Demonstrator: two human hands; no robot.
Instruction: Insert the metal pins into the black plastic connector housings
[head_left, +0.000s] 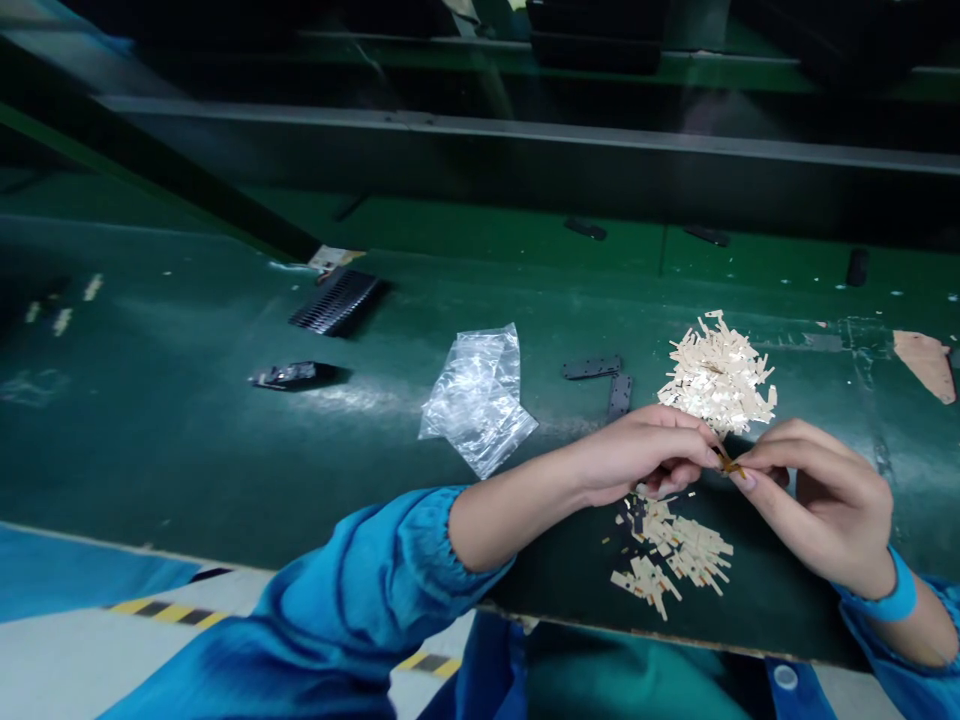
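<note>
My left hand [645,452] and my right hand [814,495] meet above the green belt [187,440], both pinching one small amber strip [727,464] between thumb and fingertips. Behind the hands lies a heap of cream paper tabs [718,375]. A smaller scatter of cream tabs [675,558] lies below the hands, near the belt's front edge. Both arms wear blue sleeves.
A bunch of clear plastic bags [480,400] lies left of the hands. Two flat black strips [607,380] sit beside the heap. A black ribbed stack [337,300] and a small black part [292,376] lie further left. A tan scrap [926,362] is at the far right.
</note>
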